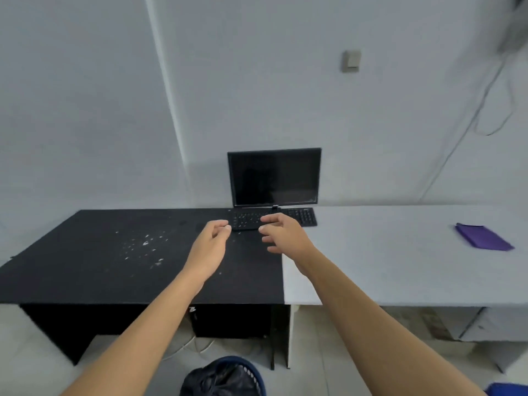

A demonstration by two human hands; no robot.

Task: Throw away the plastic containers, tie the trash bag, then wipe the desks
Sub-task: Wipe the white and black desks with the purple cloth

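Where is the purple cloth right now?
In the head view, the purple cloth lies on the white desk at the far right, well to the right of the keyboard.

Black desk [85, 267] flecked with white crumbs [145, 243], butted against white desk [400, 267]. Purple cloth [483, 237] flat on the white top, far right. Black trash bag [220, 378] on the floor below, seemingly bunched up.

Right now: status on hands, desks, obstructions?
Left hand, right hand empty over black desk. White crumbs on it, unwiped. Purple cloth on white desk. Keyboard, monitor at the seam.
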